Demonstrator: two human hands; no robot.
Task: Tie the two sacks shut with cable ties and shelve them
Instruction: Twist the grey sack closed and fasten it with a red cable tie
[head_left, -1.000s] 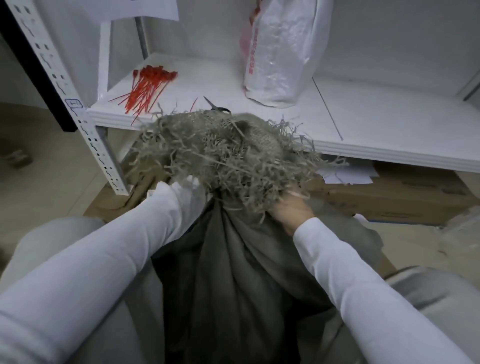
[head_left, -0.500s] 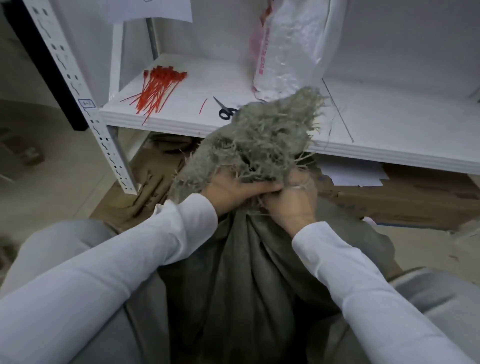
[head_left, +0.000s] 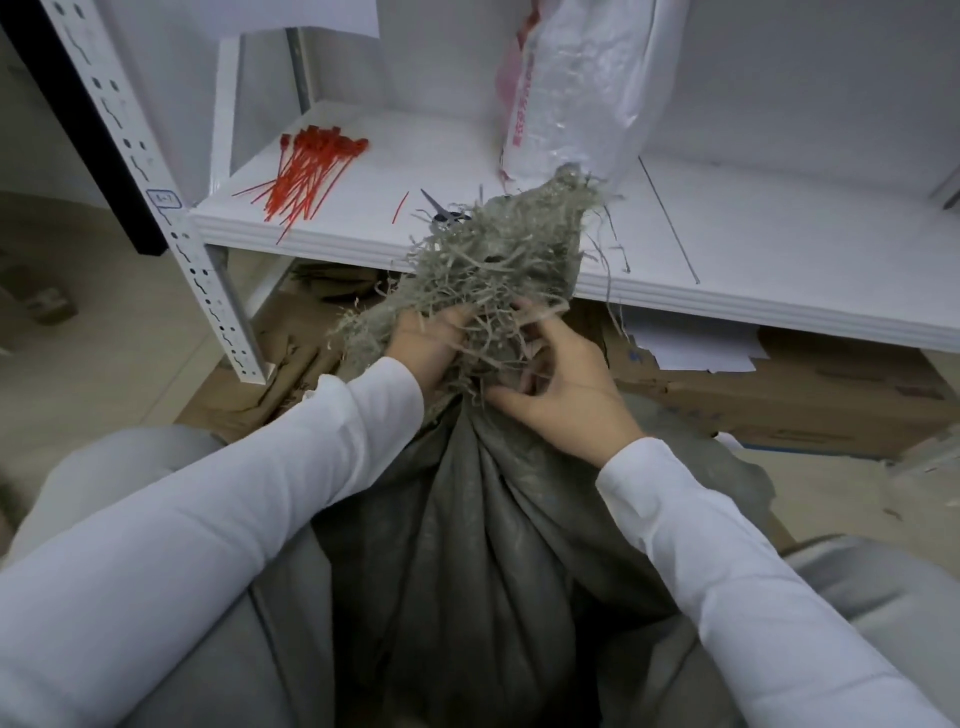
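Observation:
A grey woven sack (head_left: 467, 545) stands between my knees, its frayed mouth (head_left: 498, 260) bunched upward in front of the shelf. My left hand (head_left: 426, 338) grips the gathered neck from the left. My right hand (head_left: 561, 384) rests against the neck from the right, fingers spread and loosely bent with the thumb along the cloth. A white plastic sack (head_left: 576, 88) stands upright on the white shelf (head_left: 727, 249). A bundle of red cable ties (head_left: 306, 176) lies at the shelf's left end. One loose red tie (head_left: 400, 205) lies near the scissors (head_left: 441, 213).
A white perforated shelf post (head_left: 156, 192) rises at the left. Cardboard boxes (head_left: 779, 395) and loose white papers (head_left: 691, 348) sit under the shelf. Flattened cardboard (head_left: 291, 358) covers the floor at the left.
The frayed sack mouth, spread wide a second ago, has been gathered into a tight upright bunch. My right hand has loosened from gripping the neck to lying spread against it.

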